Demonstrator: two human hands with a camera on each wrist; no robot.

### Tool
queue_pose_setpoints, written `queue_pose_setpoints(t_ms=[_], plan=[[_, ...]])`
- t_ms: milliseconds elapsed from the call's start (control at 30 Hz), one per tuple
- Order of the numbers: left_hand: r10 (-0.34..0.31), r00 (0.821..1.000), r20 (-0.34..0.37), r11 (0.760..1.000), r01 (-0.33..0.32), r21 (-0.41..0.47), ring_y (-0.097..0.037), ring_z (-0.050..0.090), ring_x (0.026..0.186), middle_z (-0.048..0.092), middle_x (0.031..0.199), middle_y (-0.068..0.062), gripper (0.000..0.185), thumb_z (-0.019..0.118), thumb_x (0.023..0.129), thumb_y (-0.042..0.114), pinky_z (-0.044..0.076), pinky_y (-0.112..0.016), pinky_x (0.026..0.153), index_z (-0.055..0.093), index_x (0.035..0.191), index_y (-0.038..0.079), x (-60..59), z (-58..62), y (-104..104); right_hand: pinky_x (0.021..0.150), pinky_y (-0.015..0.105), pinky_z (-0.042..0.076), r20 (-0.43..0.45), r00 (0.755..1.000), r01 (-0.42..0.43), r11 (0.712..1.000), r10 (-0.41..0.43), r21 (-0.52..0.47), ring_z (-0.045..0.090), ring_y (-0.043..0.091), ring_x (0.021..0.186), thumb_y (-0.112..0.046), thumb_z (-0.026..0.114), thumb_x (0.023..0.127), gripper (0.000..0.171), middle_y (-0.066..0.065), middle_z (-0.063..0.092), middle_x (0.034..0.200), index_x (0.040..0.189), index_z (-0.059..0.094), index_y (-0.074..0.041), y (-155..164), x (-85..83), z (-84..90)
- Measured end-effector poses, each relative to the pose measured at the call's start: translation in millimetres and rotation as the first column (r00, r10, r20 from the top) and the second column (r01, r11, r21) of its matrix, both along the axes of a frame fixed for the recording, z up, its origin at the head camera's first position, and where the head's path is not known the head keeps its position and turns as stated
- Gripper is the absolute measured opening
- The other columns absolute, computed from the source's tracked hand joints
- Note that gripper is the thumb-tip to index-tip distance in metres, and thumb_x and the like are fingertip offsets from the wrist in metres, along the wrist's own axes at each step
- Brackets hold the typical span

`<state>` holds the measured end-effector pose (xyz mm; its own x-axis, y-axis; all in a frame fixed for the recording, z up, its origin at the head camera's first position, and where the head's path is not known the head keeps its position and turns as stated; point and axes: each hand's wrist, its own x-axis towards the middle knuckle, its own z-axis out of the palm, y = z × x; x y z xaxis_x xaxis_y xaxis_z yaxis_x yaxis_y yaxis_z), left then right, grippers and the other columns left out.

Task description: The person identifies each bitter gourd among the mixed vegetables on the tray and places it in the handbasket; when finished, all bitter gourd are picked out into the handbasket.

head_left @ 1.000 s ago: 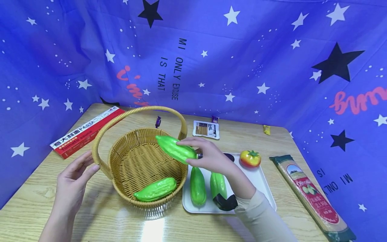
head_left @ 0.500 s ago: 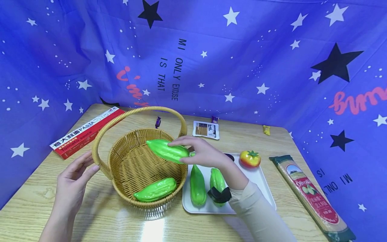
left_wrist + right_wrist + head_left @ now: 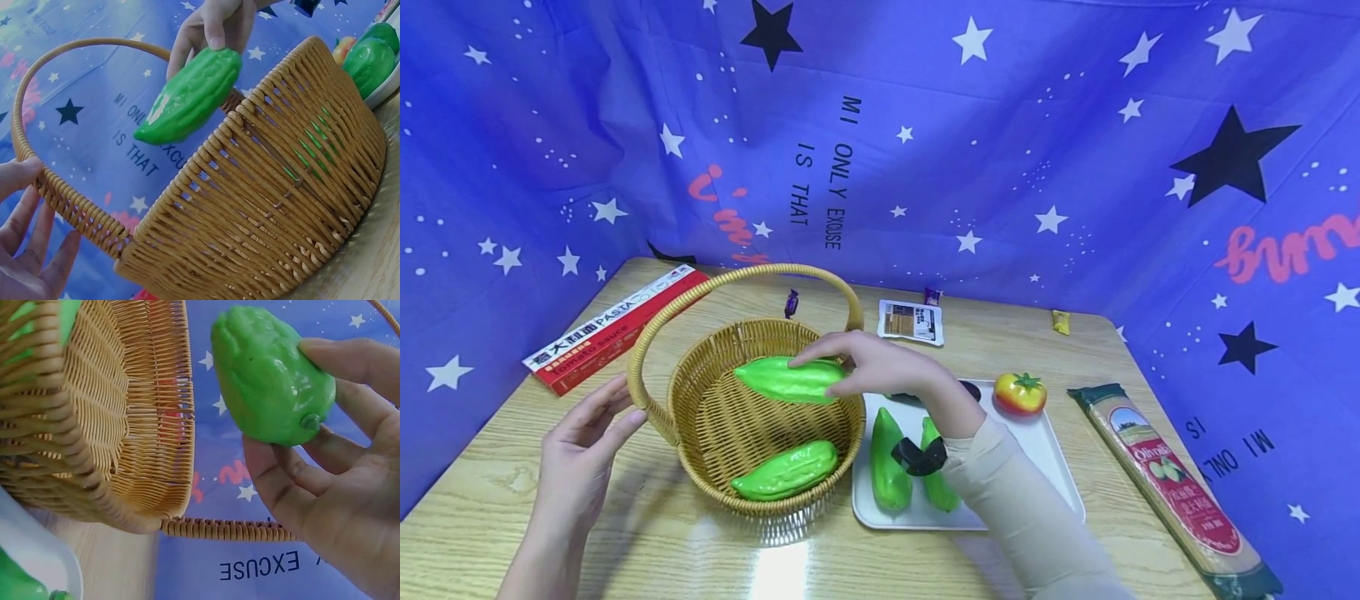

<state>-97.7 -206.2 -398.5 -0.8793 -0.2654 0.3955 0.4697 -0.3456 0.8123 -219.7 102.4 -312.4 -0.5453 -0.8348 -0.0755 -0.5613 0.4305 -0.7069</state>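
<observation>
Over the wicker basket (image 3: 752, 417), the right hand (image 3: 880, 367) pinches a glossy green plastic bitter gourd (image 3: 786, 380) by its stem end, fingers curled round it, holding it above the basket's mouth. A second bitter gourd (image 3: 787, 470) lies inside. The left hand (image 3: 583, 442), fingers straight, rests against the woven handle (image 3: 647, 333), steadying it. Judged step: placement in progress; lowering and release are called for next. Two more gourds (image 3: 889, 458) sit on the white tray (image 3: 1045, 450) just beside the basket.

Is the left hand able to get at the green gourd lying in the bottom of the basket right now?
Probably yes. The left hand rests open against the basket handle, holding nothing, and the gourd lies uncovered below the open rim.
</observation>
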Motion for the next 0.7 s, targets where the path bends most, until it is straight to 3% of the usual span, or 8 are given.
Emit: queue_pose_setpoints(t_ms=[300, 533, 700], plan=[[0.008, 1.000, 0.002, 1.000, -0.008, -0.005, -0.010, 0.065, 0.101, 0.071, 0.107, -0.004, 0.044, 0.048, 0.084, -0.025, 0.053, -0.015, 0.088, 0.055, 0.124, -0.009, 0.3, 0.4, -1, 0.113, 0.030, 0.036, 0.058, 0.997, -0.054, 0.996, 0.050, 0.069, 0.042, 0.013, 0.133, -0.004, 0.064, 0.084, 0.052, -0.003, 0.050, 0.141, 0.132, 0.054, -0.022, -19, -11.5, -4.6], [0.005, 1.000, -0.003, 1.000, -0.005, -0.005, -0.010, 0.065, 0.102, 0.070, 0.108, -0.004, 0.044, 0.047, 0.084, -0.025, 0.053, -0.015, 0.089, 0.054, 0.124, -0.009, 1.4, 0.0, -4, 0.105, 0.024, 0.041, 0.085, 0.993, -0.087, 0.988, 0.076, 0.131, 0.046, 0.008, 0.128, -0.001, 0.062, 0.084, 0.054, -0.006, 0.051, 0.139, 0.132, 0.055, -0.025, -41, -21.3, -9.9], [-0.002, 1.000, 0.001, 1.000, 0.002, -0.016, -0.010, 0.064, 0.103, 0.070, 0.108, -0.003, 0.044, 0.047, 0.084, -0.024, 0.052, -0.015, 0.089, 0.054, 0.125, -0.008, 0.1, -0.3, -3, 0.110, 0.027, 0.039, 0.124, 0.990, -0.085, 0.985, 0.066, 0.152, 0.044, 0.009, 0.131, 0.004, 0.061, 0.082, 0.055, -0.009, 0.053, 0.137, 0.128, 0.058, -0.026, -50, -26.0, -13.2]])
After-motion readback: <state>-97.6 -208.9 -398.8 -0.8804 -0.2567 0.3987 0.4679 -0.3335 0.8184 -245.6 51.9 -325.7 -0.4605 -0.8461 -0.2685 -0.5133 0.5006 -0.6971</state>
